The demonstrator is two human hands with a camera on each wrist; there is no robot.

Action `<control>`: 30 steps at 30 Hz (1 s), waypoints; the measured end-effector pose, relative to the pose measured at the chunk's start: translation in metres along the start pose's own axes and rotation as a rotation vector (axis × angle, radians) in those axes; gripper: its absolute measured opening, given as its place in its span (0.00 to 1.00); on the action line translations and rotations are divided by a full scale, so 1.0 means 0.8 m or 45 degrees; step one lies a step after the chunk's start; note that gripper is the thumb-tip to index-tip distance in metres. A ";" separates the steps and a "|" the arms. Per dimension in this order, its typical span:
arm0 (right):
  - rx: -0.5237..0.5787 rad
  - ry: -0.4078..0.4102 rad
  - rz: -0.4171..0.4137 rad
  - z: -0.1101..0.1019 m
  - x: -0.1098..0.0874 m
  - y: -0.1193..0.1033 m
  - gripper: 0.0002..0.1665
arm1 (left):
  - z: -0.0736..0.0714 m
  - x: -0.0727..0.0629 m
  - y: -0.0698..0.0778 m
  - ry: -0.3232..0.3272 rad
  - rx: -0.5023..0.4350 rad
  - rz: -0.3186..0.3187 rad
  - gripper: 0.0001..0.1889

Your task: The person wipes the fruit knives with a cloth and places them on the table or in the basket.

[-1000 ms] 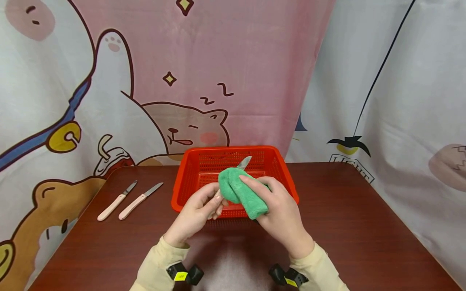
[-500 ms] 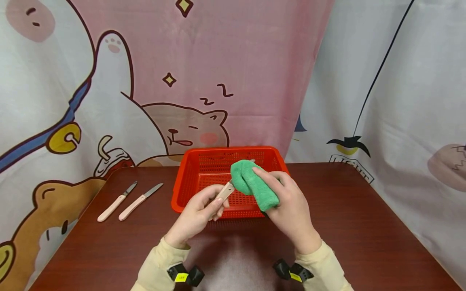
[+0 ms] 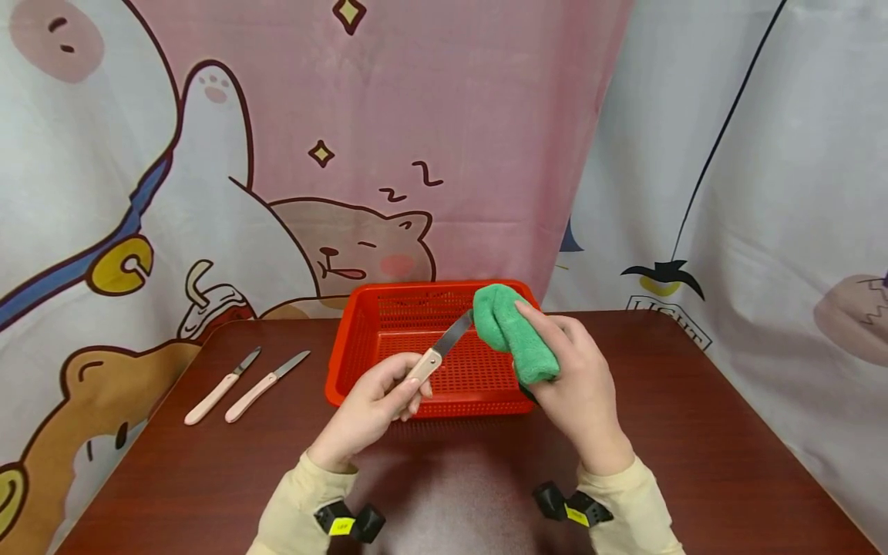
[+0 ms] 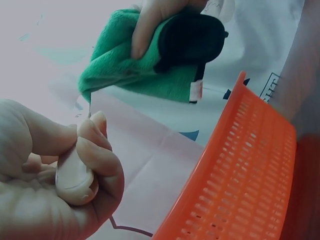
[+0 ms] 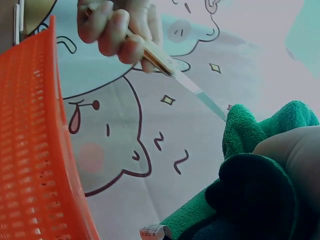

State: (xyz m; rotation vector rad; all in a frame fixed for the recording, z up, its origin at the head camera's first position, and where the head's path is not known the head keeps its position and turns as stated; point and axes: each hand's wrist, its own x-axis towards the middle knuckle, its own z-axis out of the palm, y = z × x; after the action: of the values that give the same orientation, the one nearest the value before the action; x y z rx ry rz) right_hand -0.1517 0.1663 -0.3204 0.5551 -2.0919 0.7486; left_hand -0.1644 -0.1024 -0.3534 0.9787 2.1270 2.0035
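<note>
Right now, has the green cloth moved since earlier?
Yes: the green cloth sits farther right and higher in the head view, against the red basket.

Three knives (image 3: pixel 447 344) (image 3: pixel 223 387) (image 3: pixel 267 384) are counted, and the split is called: two laid on one bench (image 3: pixel 694 432), one held up! One green cloth (image 3: pixel 515 335) is spotted, just the one, and one red basket (image 3: pixel 444 287) is seen. Two hands (image 3: pixel 371 408) (image 3: pixel 581 389) are tallied, two pale sleeves (image 3: pixel 298 497) (image 3: pixel 627 501) are added, two black wrist cameras (image 3: pixel 368 524) (image 3: pixel 550 501) are noted.

Curled left hand (image 3: pixel 375 402); right hand (image 3: pixel 577 378) apart, slightly higher
</note>
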 end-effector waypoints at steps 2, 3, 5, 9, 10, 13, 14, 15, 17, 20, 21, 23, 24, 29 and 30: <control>0.003 0.013 0.015 -0.004 0.001 0.002 0.49 | -0.002 0.000 0.000 0.008 -0.005 0.000 0.10; 0.005 0.017 0.023 -0.005 0.001 0.003 0.49 | -0.003 0.000 0.000 0.012 -0.006 0.000 0.10; 0.010 0.022 0.038 -0.008 0.002 0.004 0.50 | -0.005 0.000 0.001 0.017 -0.010 0.003 0.09; 0.019 0.038 0.056 -0.013 0.003 0.005 0.49 | -0.006 0.000 0.001 0.017 -0.012 -0.002 0.09; 0.019 0.045 0.058 -0.013 0.003 0.005 0.49 | -0.006 0.000 0.001 0.017 -0.014 -0.003 0.09; 0.019 0.067 0.054 -0.016 0.003 0.004 0.47 | -0.007 0.000 0.000 0.023 -0.012 -0.010 0.09; 0.018 0.071 0.053 -0.016 0.003 0.003 0.46 | -0.007 0.000 0.000 0.026 -0.011 -0.013 0.09; 0.018 0.074 0.051 -0.017 0.004 0.002 0.46 | -0.007 0.000 -0.001 0.030 -0.012 -0.017 0.09; 0.021 0.078 0.040 -0.017 0.004 0.000 0.45 | -0.008 0.000 -0.002 0.041 -0.018 -0.028 0.09; 0.033 0.074 0.026 -0.018 0.003 -0.004 0.45 | -0.009 0.000 -0.004 0.060 -0.033 -0.049 0.09; 0.040 0.073 0.023 -0.018 0.003 -0.006 0.45 | -0.009 0.001 -0.004 0.065 -0.042 -0.057 0.09; 0.053 0.070 0.016 -0.018 0.002 -0.009 0.45 | -0.010 0.001 -0.005 0.076 -0.057 -0.072 0.09; 0.064 0.063 0.019 -0.018 0.002 -0.010 0.44 | -0.010 0.001 -0.005 0.080 -0.067 -0.079 0.09; 0.111 0.031 0.010 -0.016 0.001 -0.014 0.41 | -0.010 0.002 -0.006 0.091 -0.114 -0.101 0.10; 0.118 0.022 0.005 -0.015 0.001 -0.014 0.40 | -0.010 0.002 -0.006 0.090 -0.119 -0.103 0.10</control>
State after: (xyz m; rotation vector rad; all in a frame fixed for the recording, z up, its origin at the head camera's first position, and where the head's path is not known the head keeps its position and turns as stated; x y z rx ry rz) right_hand -0.1381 0.1661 -0.3105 0.5936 -2.0509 0.8529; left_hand -0.1712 -0.1087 -0.3557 0.8065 2.0499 2.1071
